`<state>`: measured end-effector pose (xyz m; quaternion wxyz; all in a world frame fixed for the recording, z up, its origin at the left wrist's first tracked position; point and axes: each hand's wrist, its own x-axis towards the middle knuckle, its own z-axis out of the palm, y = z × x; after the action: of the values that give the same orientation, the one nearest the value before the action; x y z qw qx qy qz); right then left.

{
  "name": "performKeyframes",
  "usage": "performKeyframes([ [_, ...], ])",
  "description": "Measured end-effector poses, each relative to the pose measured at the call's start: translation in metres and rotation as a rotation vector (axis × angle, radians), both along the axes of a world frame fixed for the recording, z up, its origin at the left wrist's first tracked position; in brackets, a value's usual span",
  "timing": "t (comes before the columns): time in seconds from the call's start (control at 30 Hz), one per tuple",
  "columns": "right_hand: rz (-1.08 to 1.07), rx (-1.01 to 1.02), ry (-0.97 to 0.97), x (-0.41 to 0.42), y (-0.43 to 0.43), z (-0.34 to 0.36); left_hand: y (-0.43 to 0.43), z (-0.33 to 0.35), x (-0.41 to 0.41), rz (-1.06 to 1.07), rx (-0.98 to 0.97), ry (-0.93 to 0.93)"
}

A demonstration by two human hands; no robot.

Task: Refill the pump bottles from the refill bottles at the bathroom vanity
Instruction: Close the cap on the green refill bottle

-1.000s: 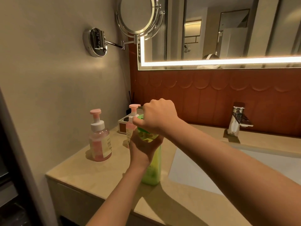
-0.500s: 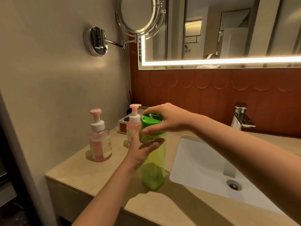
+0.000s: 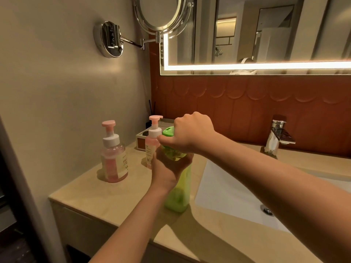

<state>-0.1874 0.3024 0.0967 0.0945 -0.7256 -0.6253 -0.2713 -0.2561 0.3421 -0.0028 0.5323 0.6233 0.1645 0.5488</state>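
Gripping the green refill bottle [image 3: 178,196] where it stands upright on the vanity counter [image 3: 117,202], just beside the left rim of the sink basin [image 3: 228,190], I have my left hand [image 3: 169,168] wrapped round its upper body. The fingers are curled to the far side, and I cannot tell where the thumb lies. Above it my right hand [image 3: 190,133] is closed over the green cap [image 3: 168,130], knuckles up, fingers bent round the top and thumb pressed to the cap's near side, so I judge the step to be working the cap open. The bottle looks like thin translucent plastic with denser colour only in its lower part. I expect it to be part full, moderate in weight, bottom-heavy, and soft enough to dent under a hard squeeze. A firm hold high on the shoulder suits the twisting. For pouring I would shift lower on the body and squeeze lightly, since any soap film would make the wall slippery. Beyond my hands stand the 2 pump bottles with pink heads, 1 [image 3: 114,160] well to the left and 1 [image 3: 152,145] just behind my left hand, both with pumps on. Their rigid collars look like the place to grasp. Behind them sits a small box [image 3: 141,138], and the tap [image 3: 275,137] is at the far right.
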Motion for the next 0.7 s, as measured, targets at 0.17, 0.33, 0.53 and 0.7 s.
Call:
performKeyframes([
  [0.17,-0.050,-0.013,0.116,0.002,-0.003,0.004,-0.010,0.008,0.003,-0.195,-0.373,-0.289],
  [0.33,-0.129,0.012,0.118,0.000,-0.006,0.003,-0.019,0.009,0.002,-0.266,-0.506,-0.409],
  [0.53,0.030,-0.217,0.353,-0.004,-0.008,0.003,-0.016,0.004,-0.018,-0.041,-0.178,-0.061],
  [0.7,0.153,-0.332,0.417,-0.011,-0.001,0.010,0.010,0.001,-0.037,0.166,0.025,0.319],
])
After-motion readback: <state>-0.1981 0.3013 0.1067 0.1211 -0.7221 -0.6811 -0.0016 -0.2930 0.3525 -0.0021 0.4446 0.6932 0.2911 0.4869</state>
